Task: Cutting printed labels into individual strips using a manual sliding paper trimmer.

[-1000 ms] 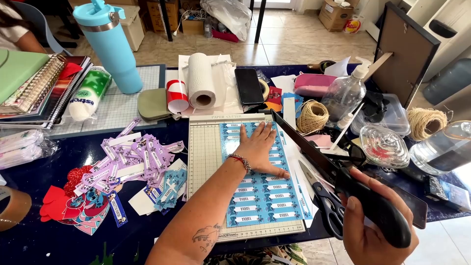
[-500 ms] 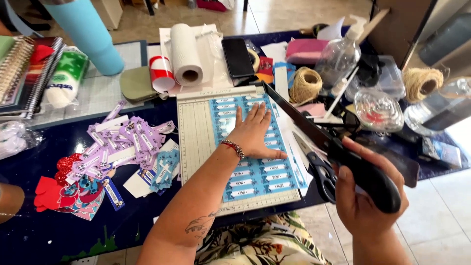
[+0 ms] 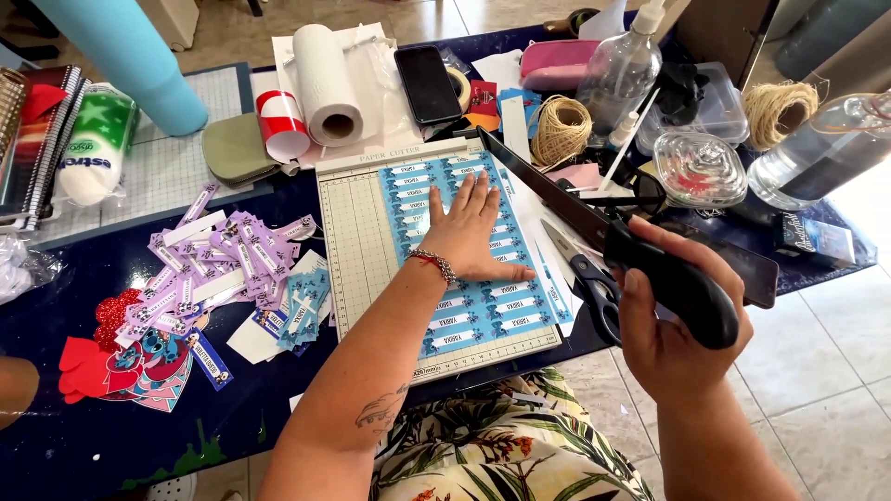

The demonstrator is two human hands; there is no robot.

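Note:
A pale gridded paper cutter board [image 3: 357, 246] lies on the dark table, with a blue sheet of printed labels [image 3: 483, 306] on it. My left hand [image 3: 467, 232] presses flat on that sheet, fingers spread, a bead bracelet on the wrist. My right hand [image 3: 670, 339] grips the black handle [image 3: 677, 288] of the cutter's blade arm [image 3: 543, 190], which is raised at a slant over the board's right edge.
Black scissors [image 3: 585, 278] lie right of the board. Cut purple and blue label strips [image 3: 232, 264] are piled at left beside red paper shapes [image 3: 93, 366]. Behind stand a paper roll [image 3: 325, 83], phone [image 3: 427, 83], twine ball [image 3: 560, 130], clear bottles [image 3: 622, 70] and a teal tumbler [image 3: 125, 60].
The view has closed in on the board. My left hand stays flat on the blue sheet; my right hand keeps hold of the raised blade handle, which looks slightly lower.

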